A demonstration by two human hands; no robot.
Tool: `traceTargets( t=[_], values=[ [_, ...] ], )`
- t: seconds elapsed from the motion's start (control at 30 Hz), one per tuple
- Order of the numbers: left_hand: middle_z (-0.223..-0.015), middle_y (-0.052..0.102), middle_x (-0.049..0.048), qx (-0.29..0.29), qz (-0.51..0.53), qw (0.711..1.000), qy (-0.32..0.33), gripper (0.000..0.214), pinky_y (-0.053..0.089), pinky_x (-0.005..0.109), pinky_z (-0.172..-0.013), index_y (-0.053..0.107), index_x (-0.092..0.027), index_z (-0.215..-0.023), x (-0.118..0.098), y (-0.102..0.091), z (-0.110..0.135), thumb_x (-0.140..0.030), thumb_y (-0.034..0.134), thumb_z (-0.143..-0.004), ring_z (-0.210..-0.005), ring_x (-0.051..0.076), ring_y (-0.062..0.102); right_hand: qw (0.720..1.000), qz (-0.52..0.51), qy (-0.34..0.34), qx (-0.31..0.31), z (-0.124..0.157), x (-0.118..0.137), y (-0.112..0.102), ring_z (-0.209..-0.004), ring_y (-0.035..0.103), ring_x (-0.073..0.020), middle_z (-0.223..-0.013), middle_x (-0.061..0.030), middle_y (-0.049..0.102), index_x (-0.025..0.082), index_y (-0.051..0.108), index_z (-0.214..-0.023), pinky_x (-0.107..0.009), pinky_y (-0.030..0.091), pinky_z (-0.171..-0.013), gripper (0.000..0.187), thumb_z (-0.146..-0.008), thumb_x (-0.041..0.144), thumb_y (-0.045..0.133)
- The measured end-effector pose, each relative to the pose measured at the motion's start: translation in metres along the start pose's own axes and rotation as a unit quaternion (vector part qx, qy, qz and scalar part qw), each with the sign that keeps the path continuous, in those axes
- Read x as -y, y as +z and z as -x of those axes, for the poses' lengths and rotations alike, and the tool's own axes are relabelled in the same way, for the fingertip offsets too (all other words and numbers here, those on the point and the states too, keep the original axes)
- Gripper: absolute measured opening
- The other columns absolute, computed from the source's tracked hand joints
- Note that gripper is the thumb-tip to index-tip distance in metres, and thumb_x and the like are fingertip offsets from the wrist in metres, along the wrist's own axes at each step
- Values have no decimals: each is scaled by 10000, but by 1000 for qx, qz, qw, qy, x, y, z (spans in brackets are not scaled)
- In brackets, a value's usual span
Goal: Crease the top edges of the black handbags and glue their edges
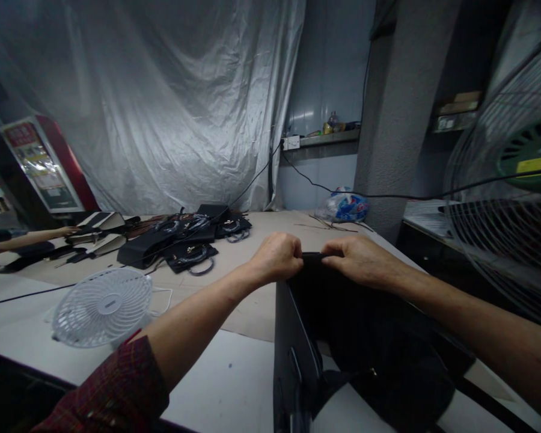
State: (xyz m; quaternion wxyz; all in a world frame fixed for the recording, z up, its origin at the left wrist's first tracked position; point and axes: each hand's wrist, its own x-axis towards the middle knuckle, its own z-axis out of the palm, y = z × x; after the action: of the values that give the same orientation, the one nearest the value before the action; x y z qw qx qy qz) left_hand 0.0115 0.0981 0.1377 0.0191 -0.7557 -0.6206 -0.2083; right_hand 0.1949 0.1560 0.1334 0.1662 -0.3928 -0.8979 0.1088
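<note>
A black bag (342, 337) stands open on the table (234, 373) right in front of me. Both my hands grip its far top edge. My left hand (277, 257) is a closed fist pinching the rim, sleeve dark red plaid at the elbow. My right hand (363, 260) has its fingers closed on the same rim just to the right, the two hands almost touching. The bag's near side panel shows a handle loop low down.
A small white desk fan (103, 307) lies on the table at left. Black bag pieces with handles (187, 237) pile at the back. Another person's arm (31, 239) reaches in at far left. A large fan cage (514, 186) stands right; a plastic bag (342, 207) sits by the pillar.
</note>
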Motion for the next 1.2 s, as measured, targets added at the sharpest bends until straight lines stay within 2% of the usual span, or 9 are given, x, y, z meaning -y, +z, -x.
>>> traceTargets(
  t=[0.43, 0.6, 0.7, 0.77, 0.87, 1.0, 1.2],
  values=[
    [-630, 675, 57, 4, -27, 999, -19, 200, 440, 268, -599, 740, -174, -720, -5, 1, -1, -177, 553, -648, -619, 178, 595, 997, 75, 15, -14, -12, -1, 2, -717, 594, -187, -729, -34, 668, 211, 675, -739, -278, 357, -607, 169, -774, 293, 532],
    [-653, 687, 66, 1, -27, 1000, -13, 203, 456, 280, -623, 745, -176, -741, -5, 2, -4, -181, 560, -657, -650, 194, 614, 1000, 12, 9, 7, -17, 4, 0, -741, 595, -165, -829, -9, 680, 219, 673, -977, -261, 384, -638, 242, -777, 317, 581],
    [-636, 673, 52, -2, -23, 1000, -17, 188, 444, 270, -606, 738, -182, -727, -4, 4, -4, -174, 566, -652, -638, 183, 603, 999, 7, -6, 31, -20, 11, 0, -753, 596, -160, -792, 2, 680, 224, 697, -858, -253, 380, -638, 159, -782, 277, 567],
    [-621, 659, 38, -5, -9, 1000, -17, 161, 429, 259, -589, 726, -184, -708, -2, 4, -4, -175, 574, -656, -630, 173, 592, 999, 21, 6, 25, -21, 15, 0, -748, 592, -167, -754, -2, 673, 222, 700, -799, -256, 369, -617, 134, -763, 267, 579],
    [-649, 654, 16, -9, 28, 999, -32, 127, 403, 237, -553, 703, -184, -755, 5, 3, 0, -223, 636, -655, -631, 156, 577, 999, 31, 25, 14, -22, 19, 0, -729, 586, -173, -726, -6, 662, 223, 704, -784, -261, 354, -588, 129, -742, 283, 598],
    [-710, 649, -4, 20, 83, 994, -61, 387, 381, 213, -505, 646, -175, -923, 22, -6, 10, -302, 760, -575, -611, 140, 564, 999, 26, 38, 13, -21, 20, -1, -710, 588, -165, -714, -3, 660, 220, 699, -755, -260, 348, -569, 121, -726, 277, 596],
    [-708, 617, -29, 73, 198, 976, -54, 308, 394, 191, -510, 593, -154, -819, 50, -9, 13, -226, 767, -574, -603, 106, 555, 998, 6, 53, 24, -20, 18, 0, -628, 573, -153, -624, 8, 628, 220, 696, -716, -257, 343, -537, 126, -702, 290, 592]
  ],
)
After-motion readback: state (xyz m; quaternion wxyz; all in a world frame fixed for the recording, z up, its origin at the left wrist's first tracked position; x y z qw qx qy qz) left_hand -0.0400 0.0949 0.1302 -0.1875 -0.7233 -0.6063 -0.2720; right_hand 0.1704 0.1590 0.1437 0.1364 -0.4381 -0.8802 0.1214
